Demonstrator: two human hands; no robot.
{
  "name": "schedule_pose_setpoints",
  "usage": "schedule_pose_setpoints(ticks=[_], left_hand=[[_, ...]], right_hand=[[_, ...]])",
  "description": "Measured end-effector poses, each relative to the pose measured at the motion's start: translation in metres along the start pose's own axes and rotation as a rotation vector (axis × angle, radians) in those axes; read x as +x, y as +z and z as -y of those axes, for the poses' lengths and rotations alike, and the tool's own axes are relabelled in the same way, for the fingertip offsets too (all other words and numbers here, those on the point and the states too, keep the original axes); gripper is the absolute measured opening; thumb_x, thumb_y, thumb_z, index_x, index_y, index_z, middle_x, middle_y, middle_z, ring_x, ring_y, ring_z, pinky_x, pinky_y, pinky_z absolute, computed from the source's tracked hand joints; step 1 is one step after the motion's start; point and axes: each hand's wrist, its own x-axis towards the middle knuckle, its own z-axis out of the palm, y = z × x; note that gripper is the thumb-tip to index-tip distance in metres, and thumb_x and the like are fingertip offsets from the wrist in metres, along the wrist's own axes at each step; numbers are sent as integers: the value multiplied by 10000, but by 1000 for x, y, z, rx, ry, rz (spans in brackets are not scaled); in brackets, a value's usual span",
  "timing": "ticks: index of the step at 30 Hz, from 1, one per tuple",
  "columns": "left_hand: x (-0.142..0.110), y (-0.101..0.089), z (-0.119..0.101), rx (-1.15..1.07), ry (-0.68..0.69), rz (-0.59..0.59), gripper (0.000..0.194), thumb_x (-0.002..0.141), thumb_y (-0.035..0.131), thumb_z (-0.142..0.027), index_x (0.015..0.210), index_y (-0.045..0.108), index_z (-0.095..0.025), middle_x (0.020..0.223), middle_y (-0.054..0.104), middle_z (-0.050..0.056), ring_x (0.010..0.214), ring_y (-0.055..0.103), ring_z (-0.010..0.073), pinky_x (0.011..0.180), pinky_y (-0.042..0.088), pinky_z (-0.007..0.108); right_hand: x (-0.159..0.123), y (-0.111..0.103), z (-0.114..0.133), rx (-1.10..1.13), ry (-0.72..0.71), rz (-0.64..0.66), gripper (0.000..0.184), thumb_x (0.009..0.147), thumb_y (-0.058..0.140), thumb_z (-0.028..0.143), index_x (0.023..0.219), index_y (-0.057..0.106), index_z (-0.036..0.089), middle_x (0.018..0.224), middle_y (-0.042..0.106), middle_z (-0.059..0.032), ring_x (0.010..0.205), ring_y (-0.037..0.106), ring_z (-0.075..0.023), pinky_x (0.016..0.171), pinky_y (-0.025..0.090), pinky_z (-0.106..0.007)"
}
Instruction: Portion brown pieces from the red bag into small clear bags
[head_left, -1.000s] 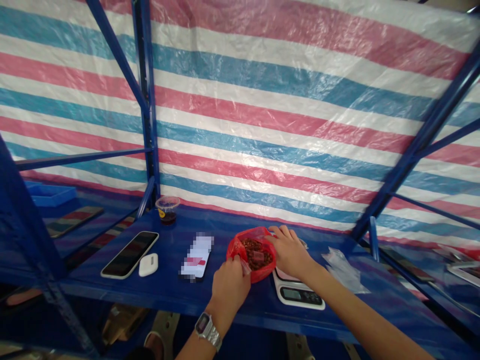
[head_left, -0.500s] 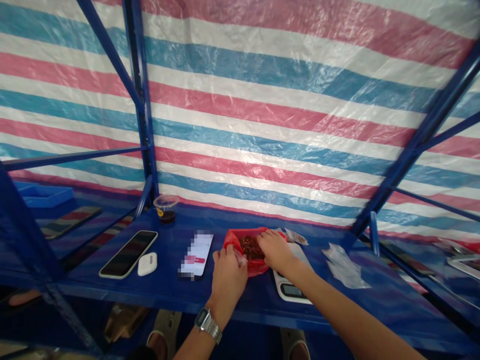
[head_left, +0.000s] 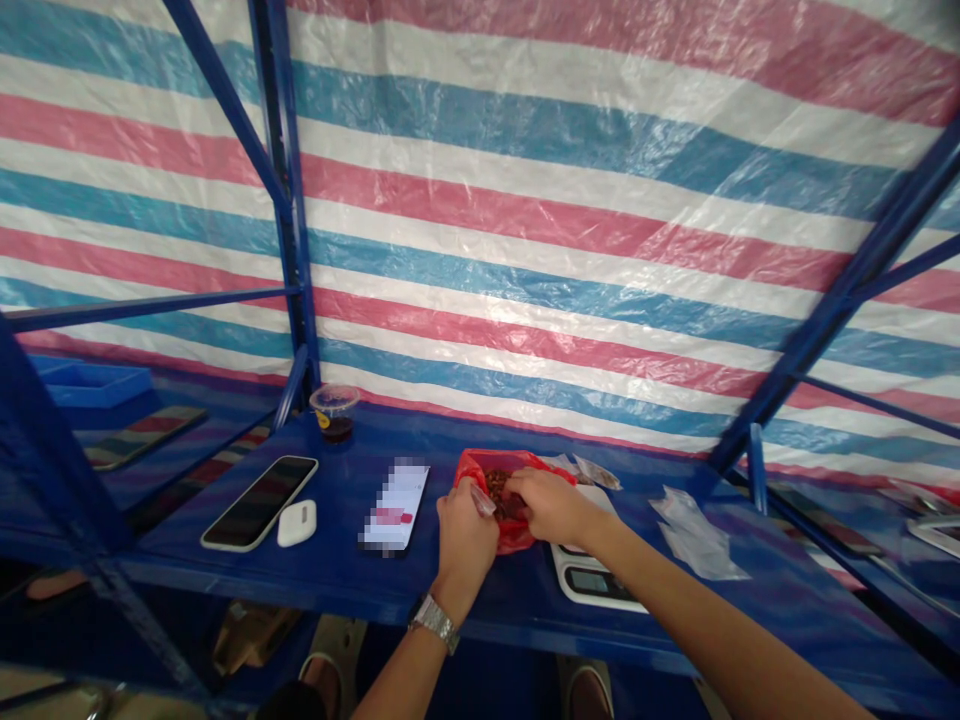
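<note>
A red plastic bag [head_left: 480, 462] lies with its mouth spread, full of small reddish-brown dried bits [head_left: 496, 484]. My left hand [head_left: 466, 535], with a watch on the wrist, is closed on a small clear plastic bag [head_left: 484, 502] at the red bag's left side. Over the right part of the opening, my right hand [head_left: 551, 508] reaches in with its fingers bent down together among the bits. Its fingertips are partly hidden, so what they grip cannot be made out. Just right of the red bag, partly under my right forearm, is a white kitchen scale [head_left: 600, 590].
Clear plastic bags [head_left: 697, 535] lie right of the scale, and a filled small bag [head_left: 598, 472] behind it. Leftward are a lit phone [head_left: 397, 508], a white earbud case [head_left: 297, 522], a dark phone [head_left: 260, 503] and a lidded cup [head_left: 335, 413]. Blue posts [head_left: 289, 200] frame the shelf.
My right hand has moved down and left, deeper into the red bag, its fingers now curled into the bits. My left hand stays by the bag's left edge. The view has shifted slightly.
</note>
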Motion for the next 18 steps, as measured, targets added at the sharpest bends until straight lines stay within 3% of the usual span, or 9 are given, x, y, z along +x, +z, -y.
schedule_pose_setpoints(ticks=[6, 11, 18], left_hand=[[-5, 1, -2, -47, -13, -63, 319, 784, 508, 18, 969, 634, -210, 935, 727, 68, 922, 695, 237, 865, 447, 336], [-6, 9, -2, -211, -42, -86, 313, 784, 488, 13, 967, 609, -211, 940, 715, 60, 899, 683, 214, 816, 483, 315], [6, 16, 6, -514, -149, -197, 323, 691, 491, -9, 919, 584, -218, 897, 696, 6, 863, 674, 190, 826, 527, 306]], right_hand=[[23, -1, -3, -300, 177, -78, 397, 864, 536, 37, 1231, 674, 98, 1248, 712, -202, 1178, 658, -290, 962, 471, -370], [33, 5, -6, -295, 163, -57, 292, 890, 553, 61, 1120, 723, 114, 1234, 721, -191, 1189, 651, -288, 970, 467, -374], [24, 2, -2, -200, 40, -63, 377, 807, 635, 63, 1160, 716, 170, 1204, 738, -132, 1205, 622, -276, 1010, 409, -386]])
